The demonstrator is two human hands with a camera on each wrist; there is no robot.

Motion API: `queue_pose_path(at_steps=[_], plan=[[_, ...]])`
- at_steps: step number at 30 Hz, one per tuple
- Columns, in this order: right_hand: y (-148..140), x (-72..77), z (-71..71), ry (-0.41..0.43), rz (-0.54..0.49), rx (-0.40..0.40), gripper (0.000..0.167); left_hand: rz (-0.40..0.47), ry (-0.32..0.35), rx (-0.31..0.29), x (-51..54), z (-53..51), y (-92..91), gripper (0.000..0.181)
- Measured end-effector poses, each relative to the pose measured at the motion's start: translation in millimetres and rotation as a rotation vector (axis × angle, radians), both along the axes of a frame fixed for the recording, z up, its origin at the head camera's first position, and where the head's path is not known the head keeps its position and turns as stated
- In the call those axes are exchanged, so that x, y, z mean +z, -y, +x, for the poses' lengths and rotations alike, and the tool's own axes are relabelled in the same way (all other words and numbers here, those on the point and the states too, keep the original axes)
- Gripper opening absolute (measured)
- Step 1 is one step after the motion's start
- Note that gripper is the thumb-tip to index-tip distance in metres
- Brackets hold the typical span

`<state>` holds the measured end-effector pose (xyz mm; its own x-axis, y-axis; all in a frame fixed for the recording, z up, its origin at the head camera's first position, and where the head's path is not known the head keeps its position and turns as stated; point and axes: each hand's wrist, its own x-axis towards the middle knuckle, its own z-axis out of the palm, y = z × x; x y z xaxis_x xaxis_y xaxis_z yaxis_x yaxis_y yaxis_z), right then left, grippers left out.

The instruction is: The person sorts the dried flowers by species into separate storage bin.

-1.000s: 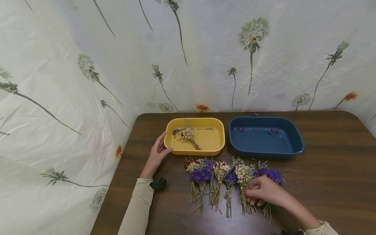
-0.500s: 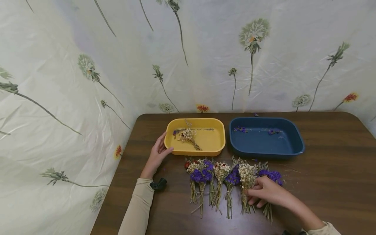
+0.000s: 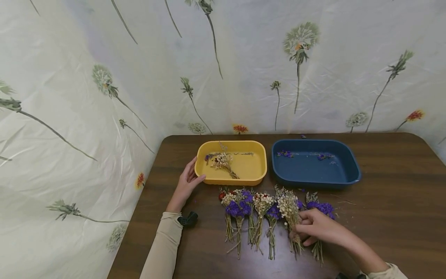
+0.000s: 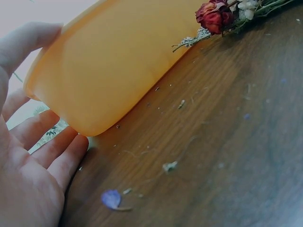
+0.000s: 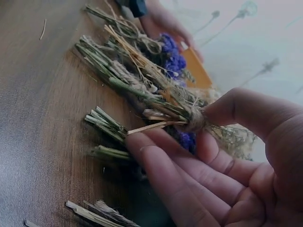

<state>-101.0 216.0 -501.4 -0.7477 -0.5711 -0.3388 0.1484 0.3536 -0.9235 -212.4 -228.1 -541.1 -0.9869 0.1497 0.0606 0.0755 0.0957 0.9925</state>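
My left hand (image 3: 185,185) is against the left end of the yellow tray (image 3: 259,181), its thumb at the near corner. The left wrist view shows its fingers (image 4: 66,153) spread and nearly straight beside the tray wall (image 4: 109,71). My right hand (image 3: 322,228) pinches the stems of a cream-white dried bouquet (image 3: 288,205), which tilts over the row. In the right wrist view, thumb and forefinger grip its twine binding (image 5: 195,119), with the other fingers beneath the stems. A purple bouquet (image 3: 325,209) lies just beyond that hand.
More bouquets (image 3: 238,209) lie in a row left of my right hand. One cream bouquet (image 3: 223,161) rests inside the yellow tray. Right of it stands a blue tray (image 3: 313,182) holding purple sprigs (image 3: 325,156). A floral sheet (image 3: 244,69) hangs behind the table.
The cream-white bouquet has tilted, its head leaning left and its stems shifting right with my right hand. My left hand and both trays have stayed in place.
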Motion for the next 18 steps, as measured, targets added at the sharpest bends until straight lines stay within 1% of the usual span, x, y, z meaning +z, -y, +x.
queue_pose_path(at_steps=[3, 7, 10, 14, 18], plan=[[-0.4, 2.5, 0.9, -0.040, -0.017, -0.011, 0.036, 0.002, 0.003, 0.001, 0.5, 0.2, -0.1, 0.075], [-0.8, 6.8, 1.5, -0.111, -0.018, -0.026, 0.030, -0.010, 0.011, 0.011, 1.5, 0.7, -0.6, 0.074], [-1.1, 9.7, 1.7, -0.122, -0.031, -0.038, 0.025, -0.017, 0.013, 0.016, 1.8, 0.9, -0.9, 0.074], [-1.5, 13.1, 1.7, -0.116, -0.065, -0.062, 0.025, -0.013, 0.009, 0.013, 1.4, 0.8, -1.0, 0.074], [-1.2, 16.9, 0.8, -0.144, -0.080, -0.084, 0.024, -0.007, 0.005, 0.013, 0.5, 0.7, -0.7, 0.074]])
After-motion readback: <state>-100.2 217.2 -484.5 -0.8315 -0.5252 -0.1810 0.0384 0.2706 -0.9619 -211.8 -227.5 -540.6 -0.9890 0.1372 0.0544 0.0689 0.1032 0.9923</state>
